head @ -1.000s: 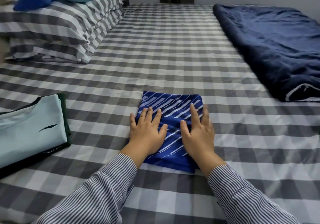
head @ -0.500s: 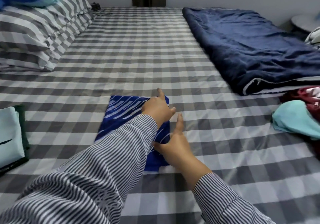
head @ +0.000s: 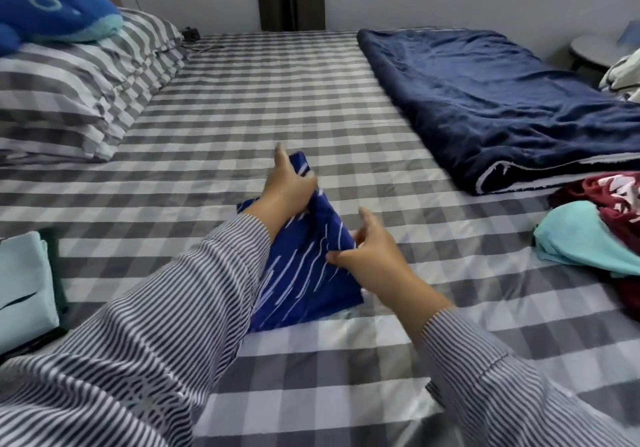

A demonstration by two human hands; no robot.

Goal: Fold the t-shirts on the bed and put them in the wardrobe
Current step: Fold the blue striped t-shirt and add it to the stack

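Left hand [head: 289,183]: we've got it clamped on the far end of the folded blue shirt [head: 304,266], fingers curled round the cloth and pulling that end up off the bed [head: 277,100].

Right hand [head: 367,251]: pinching the shirt's right edge near the middle, thumb on top, fingers tucked under as far as we can tell.

Blue shirt: middle of the bed, far end raised, near end resting on the sheet, partly hidden behind our left sleeve [head: 194,308].

What just changed: a second ago both palms lay flat on the shirt, pressing it down. Now we're gripping and lifting it, so we'd say the folding on this one is finished and it's being picked up.

What that means: probably headed for the folded stack [head: 24,287] at our left, or straight to the wardrobe, which isn't in view.

Other differences: our view has swung right, so the unfolded pile [head: 588,238] of teal and maroon clothes now shows by the dark blue blanket [head: 502,100]. More shirts to go.
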